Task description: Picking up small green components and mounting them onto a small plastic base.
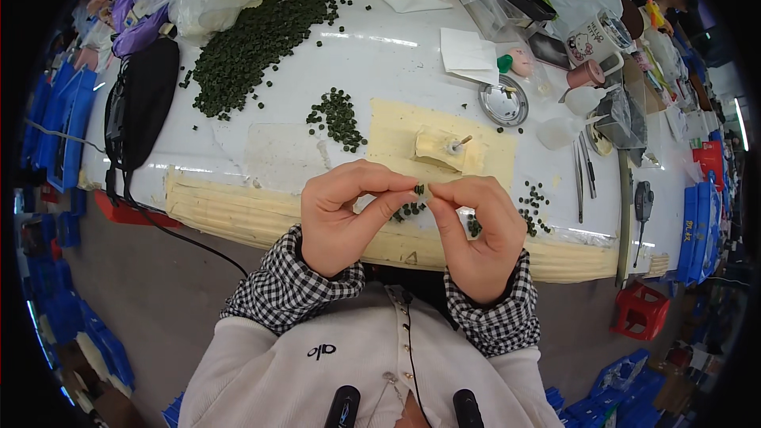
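Left hand's (342, 210) fingers pinch one dark green piece (419, 189), frame centre; right hand's (485, 226) fingers just beside it, can't tell if gripping; big pile (261, 47), upper left, likely remaining; finished count unclear.

Head view: one wide fisheye camera, left of a pair, worn on my head, facing down.
Taken from above my shirt (277, 372) at the lower edge; my left hand (339, 212) and right hand (485, 228) near, about mid-frame; table (380, 63) beyond, spreading toward the top; floor (190, 301) at lower left; edges bowed, corners dark.
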Demonstrator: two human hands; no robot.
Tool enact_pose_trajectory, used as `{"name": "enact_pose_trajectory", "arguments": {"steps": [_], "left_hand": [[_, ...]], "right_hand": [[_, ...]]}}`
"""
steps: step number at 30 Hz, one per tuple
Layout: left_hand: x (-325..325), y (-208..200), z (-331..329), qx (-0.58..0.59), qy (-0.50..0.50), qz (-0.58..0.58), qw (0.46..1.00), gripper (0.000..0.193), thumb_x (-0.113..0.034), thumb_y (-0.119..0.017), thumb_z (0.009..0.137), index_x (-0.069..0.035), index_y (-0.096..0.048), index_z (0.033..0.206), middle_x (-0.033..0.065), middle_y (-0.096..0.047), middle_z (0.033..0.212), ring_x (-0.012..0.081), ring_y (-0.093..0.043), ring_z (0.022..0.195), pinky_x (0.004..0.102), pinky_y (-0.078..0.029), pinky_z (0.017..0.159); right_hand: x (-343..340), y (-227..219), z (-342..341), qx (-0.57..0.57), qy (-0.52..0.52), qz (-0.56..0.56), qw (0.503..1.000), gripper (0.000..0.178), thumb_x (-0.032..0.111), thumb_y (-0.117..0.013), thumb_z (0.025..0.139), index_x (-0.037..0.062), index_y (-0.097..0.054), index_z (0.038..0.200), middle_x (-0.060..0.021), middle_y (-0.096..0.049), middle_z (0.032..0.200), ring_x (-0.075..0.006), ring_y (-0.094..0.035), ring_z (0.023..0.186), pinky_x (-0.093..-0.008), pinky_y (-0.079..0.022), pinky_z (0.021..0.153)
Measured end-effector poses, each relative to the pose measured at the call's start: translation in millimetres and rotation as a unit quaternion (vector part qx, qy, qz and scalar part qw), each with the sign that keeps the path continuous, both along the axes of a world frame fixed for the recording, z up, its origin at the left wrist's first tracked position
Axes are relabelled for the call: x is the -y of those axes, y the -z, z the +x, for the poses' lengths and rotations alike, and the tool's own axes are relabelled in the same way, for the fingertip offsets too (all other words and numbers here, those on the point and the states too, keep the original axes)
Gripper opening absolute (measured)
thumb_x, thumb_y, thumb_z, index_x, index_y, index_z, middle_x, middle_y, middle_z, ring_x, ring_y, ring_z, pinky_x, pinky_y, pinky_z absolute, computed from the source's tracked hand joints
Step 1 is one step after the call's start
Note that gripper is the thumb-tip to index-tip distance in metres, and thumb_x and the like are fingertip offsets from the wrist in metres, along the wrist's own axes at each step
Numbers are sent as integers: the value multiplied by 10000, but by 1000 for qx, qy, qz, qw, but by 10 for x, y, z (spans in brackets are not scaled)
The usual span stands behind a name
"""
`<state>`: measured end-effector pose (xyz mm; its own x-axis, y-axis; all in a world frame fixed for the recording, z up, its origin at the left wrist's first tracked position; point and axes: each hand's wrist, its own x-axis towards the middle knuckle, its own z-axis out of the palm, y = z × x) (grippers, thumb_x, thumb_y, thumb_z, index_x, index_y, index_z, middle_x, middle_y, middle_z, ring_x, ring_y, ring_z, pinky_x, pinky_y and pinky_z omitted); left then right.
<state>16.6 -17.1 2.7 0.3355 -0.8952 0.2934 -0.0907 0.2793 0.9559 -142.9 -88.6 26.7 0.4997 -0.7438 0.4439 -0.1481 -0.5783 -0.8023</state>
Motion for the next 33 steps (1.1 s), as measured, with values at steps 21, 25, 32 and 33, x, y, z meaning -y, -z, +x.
{"name": "enact_pose_trajectory", "arguments": {"steps": [21, 25, 32, 33], "left_hand": [[-46, -22, -70, 49, -1, -23, 999, 186, 82, -676, 786, 12, -695, 957, 117, -684, 832, 174, -650, 758, 260, -504, 679], [-64, -38, -75, 53, -2, -17, 998, 182, 74, -683, 786, 10, -696, 956, 118, -685, 835, 174, -652, 760, 261, -506, 682], [-63, -95, -30, 79, 9, -8, 997, 177, 63, -693, 785, 5, -699, 952, 120, -688, 833, 177, -660, 759, 259, -511, 685], [-59, -105, -24, 84, 12, -8, 996, 177, 64, -693, 785, 4, -700, 951, 121, -689, 832, 178, -661, 757, 259, -512, 684]], "right_hand": [[-60, 77, 5, 33, -4, -83, 996, 242, -92, -722, 705, -18, -676, 931, -111, -645, 833, -224, -639, 707, -282, -512, 605], [-51, 74, 5, 35, -10, -124, 992, 262, -105, -717, 696, -23, -675, 942, -107, -643, 829, -223, -632, 707, -286, -511, 603], [-55, 113, -3, 39, -13, -113, 993, 274, -111, -714, 699, -24, -670, 955, -108, -640, 840, -224, -631, 717, -286, -511, 608], [-58, 115, -3, 40, -10, -109, 993, 275, -111, -714, 700, -23, -669, 956, -108, -639, 842, -224, -630, 717, -286, -511, 608]]}}
